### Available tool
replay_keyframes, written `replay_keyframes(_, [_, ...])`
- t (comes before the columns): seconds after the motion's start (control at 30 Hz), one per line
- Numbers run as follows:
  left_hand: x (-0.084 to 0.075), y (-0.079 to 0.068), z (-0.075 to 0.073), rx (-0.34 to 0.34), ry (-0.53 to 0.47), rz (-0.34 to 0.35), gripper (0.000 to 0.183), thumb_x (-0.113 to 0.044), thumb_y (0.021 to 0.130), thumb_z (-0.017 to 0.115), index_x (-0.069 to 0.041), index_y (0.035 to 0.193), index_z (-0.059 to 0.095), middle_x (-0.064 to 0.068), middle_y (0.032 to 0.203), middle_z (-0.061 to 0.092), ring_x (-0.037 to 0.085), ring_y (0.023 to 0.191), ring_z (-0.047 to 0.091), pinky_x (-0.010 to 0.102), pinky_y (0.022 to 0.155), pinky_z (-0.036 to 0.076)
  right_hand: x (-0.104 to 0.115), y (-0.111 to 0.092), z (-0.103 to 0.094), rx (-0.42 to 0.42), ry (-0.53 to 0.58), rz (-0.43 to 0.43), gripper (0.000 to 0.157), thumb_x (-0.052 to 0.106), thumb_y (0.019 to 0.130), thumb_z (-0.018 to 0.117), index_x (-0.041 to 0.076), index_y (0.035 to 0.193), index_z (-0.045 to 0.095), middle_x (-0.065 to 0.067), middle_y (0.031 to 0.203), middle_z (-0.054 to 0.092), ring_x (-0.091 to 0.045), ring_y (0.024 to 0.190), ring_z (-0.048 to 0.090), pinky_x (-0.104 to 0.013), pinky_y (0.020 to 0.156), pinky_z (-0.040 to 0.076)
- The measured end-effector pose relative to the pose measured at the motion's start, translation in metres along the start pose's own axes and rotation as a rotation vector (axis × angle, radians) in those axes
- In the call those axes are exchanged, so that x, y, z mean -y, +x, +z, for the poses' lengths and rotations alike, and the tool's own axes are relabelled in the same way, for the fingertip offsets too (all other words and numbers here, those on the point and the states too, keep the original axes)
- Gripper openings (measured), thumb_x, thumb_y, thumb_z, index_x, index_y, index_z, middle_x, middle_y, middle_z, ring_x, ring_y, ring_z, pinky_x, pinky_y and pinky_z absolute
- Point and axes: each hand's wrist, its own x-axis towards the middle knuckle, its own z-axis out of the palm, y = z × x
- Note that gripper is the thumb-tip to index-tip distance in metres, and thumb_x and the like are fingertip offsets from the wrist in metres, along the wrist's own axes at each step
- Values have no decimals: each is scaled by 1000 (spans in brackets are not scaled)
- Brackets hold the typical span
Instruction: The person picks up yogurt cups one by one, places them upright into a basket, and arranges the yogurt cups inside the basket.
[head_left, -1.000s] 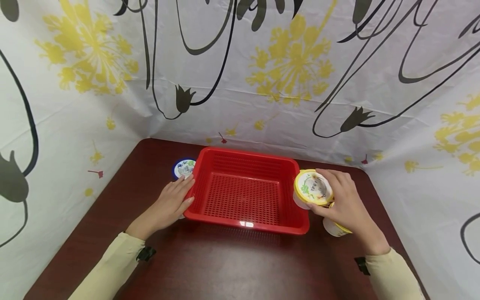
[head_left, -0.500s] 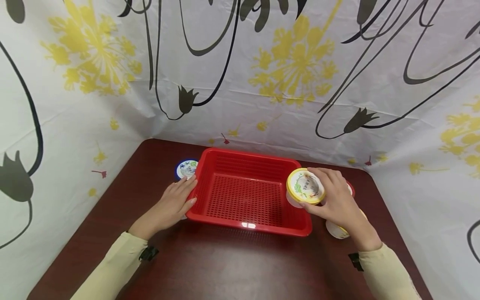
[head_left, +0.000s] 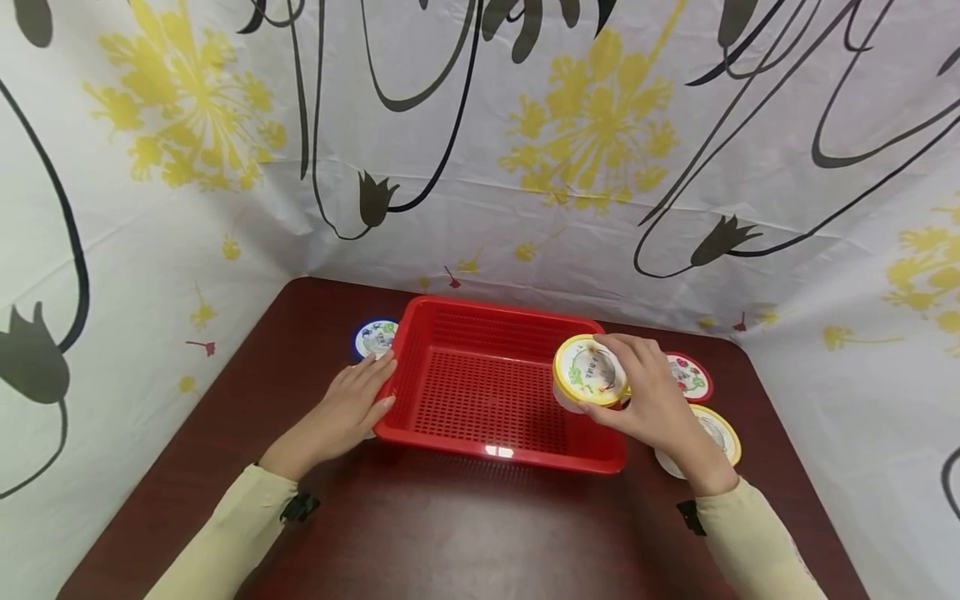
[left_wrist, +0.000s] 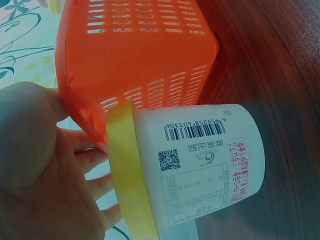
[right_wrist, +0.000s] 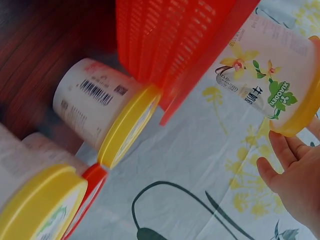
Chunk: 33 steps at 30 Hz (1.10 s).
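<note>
My right hand [head_left: 648, 398] grips a white food tub [head_left: 588, 371] with a yellow lid, holding it by the lid's edge above the right side of a red plastic basket [head_left: 498, 455]. Flower pictures mark this tub's side in the right wrist view. My left hand [head_left: 341, 408] rests on the basket's left rim, its fingers fairly straight. Below that hand stands another yellow-lidded tub [left_wrist: 200, 165], beside the basket wall and mostly hidden by the hand in the head view. A blue-lidded tub [head_left: 375, 337] stands just beyond the left fingertips.
Right of the basket stand a red-lidded tub [head_left: 690, 377] and a yellow-lidded tub [head_left: 716, 433], partly behind my right arm. The right wrist view shows a yellow-lidded tub [right_wrist: 95, 107] close to the basket wall. Patterned cloth [head_left: 480, 183] borders the dark table [head_left: 465, 533].
My right hand has carried the yellow-lidded tub leftward, from the basket's right rim to over its inside. The red-lidded tub has come into sight. My left hand has stayed on the rim.
</note>
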Motion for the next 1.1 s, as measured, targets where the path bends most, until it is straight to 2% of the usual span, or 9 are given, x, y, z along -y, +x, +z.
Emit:
replay_keyframes(0.33, [-2, 0, 1, 2, -2, -2, 70, -36, 99, 55, -13, 158, 25, 4, 167, 21, 37, 154, 17, 63, 122, 19, 9, 9, 11, 39, 0, 6, 97, 43, 64, 87, 16, 147, 44, -12, 137, 52, -27, 120, 46, -51, 96, 39])
replay_keyframes(0.57, [-1, 0, 1, -14, 1, -3, 69, -35, 99, 55, -13, 157, 26, 5, 167, 22, 37, 154, 18, 64, 122, 20, 15, 15, 17, 69, -16, -2, 100, 44, 66, 86, 12, 150, 41, -14, 139, 51, -29, 122, 46, -54, 99, 40])
replay_keyframes(0.73, [0, 1, 2, -9, 6, -8, 71, -36, 98, 56, -14, 158, 25, 5, 167, 21, 37, 154, 18, 64, 122, 20, 19, 19, 20, 102, -21, 7, 104, 46, 67, 86, 15, 153, 36, -14, 141, 50, -28, 123, 45, -54, 100, 44])
replay_keyframes(1.1, [-1, 0, 1, -2, -6, -13, 71, -35, 98, 56, -13, 158, 25, 5, 167, 21, 37, 154, 17, 64, 122, 19, 27, 24, 28, 127, -4, -14, 103, 48, 69, 85, 14, 153, 35, -14, 143, 50, -29, 128, 44, -56, 106, 39])
